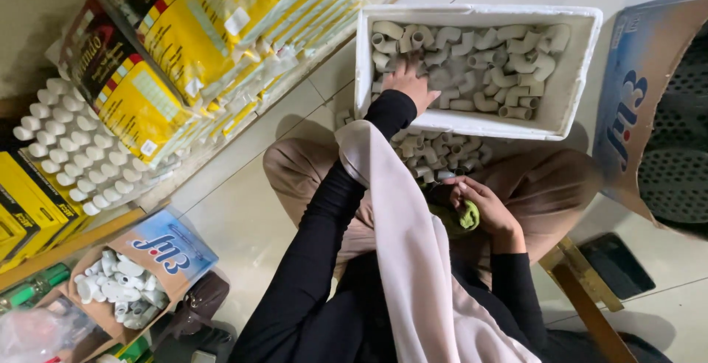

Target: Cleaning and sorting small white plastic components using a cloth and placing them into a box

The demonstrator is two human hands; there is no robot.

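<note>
Pale glossy floor tiles (243, 215) carry the whole work area; no tabletop is in view, and we sit low with our knees drawn up under brown trousers. At 12 o'clock from our lap stands a white foam box (582, 83), its wall thick and soft-looking, filled with grey-white plastic pipe elbows (509, 75). Our left hand (408, 83) reaches over the near rim into the box at its left end, fingers spread and resting on the fittings; we cannot tell whether it has closed on one. Our right hand (483, 208) lies in our lap at 6 o'clock from the box, curled shut around a small green cloth (467, 215). A second heap of elbows (431, 158) sits between our knees, just below the box. We judge each elbow light, rigid and smooth, somewhat slippery when dusty, not fragile; we would pinch it across the bend or hook a finger into one open socket. We judge the foam box easily dented, so we would lift it by its underside. At 9 o'clock lie stacked yellow packets (184, 46) and rows of white caps (63, 153); at 7 o'clock an open carton (166, 249) holds white fittings; at 3 o'clock leans a flattened carton (634, 112).
</note>
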